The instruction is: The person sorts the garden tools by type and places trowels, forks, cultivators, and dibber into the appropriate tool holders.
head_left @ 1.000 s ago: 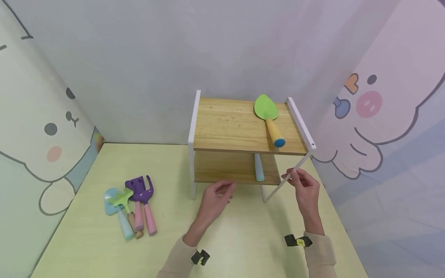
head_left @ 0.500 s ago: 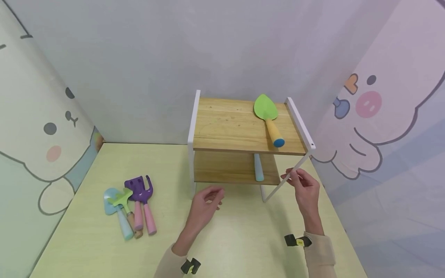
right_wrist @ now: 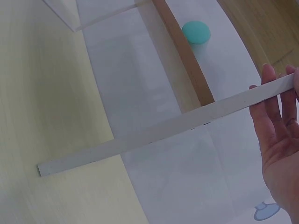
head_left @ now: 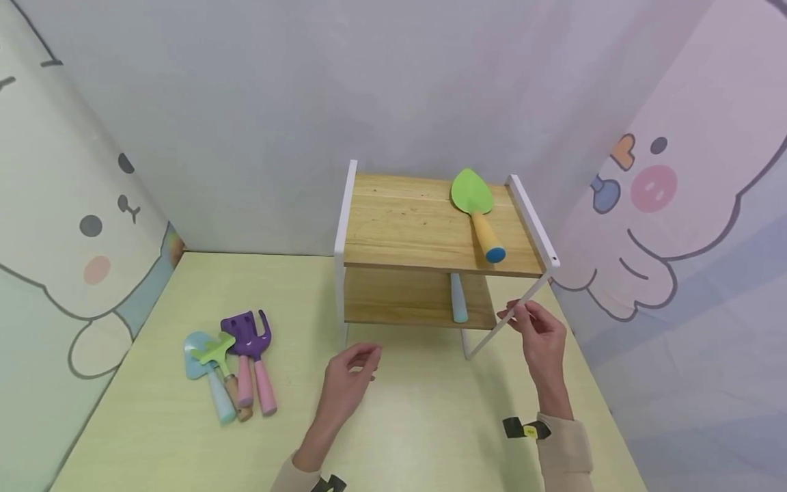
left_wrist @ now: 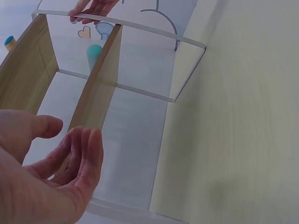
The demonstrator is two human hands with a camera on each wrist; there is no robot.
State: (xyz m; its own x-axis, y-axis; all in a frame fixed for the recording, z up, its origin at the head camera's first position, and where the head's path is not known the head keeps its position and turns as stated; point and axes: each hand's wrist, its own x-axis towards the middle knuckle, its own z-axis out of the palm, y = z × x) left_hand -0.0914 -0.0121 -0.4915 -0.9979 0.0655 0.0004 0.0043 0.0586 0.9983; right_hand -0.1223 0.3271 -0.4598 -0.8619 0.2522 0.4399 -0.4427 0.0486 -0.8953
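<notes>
I see left hand (head_left: pixel 346 384), lower centre, thumb apart from bent fingers | right hand (head_left: pixel 543 343), right of centre, pinching white leg (head_left: pixel 488 335) | 1 blue handle (head_left: pixel 458 298), far end hidden by top board (head_left: pixel 399 219)

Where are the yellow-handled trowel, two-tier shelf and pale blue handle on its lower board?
Yellow-handled trowel (head_left: pixel 473 199): head view, green blade.
Two-tier shelf (head_left: pixel 406 222): head view, bare top board.
Pale blue handle (head_left: pixel 458 301): head view, visible middle.

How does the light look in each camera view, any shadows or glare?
Head view: brightest, pale sheen on the table, soft shadow below the rack; left wrist: dimmer, soft shadow on the table beside the rack; right wrist: also dim, soft shadow at left.
</notes>
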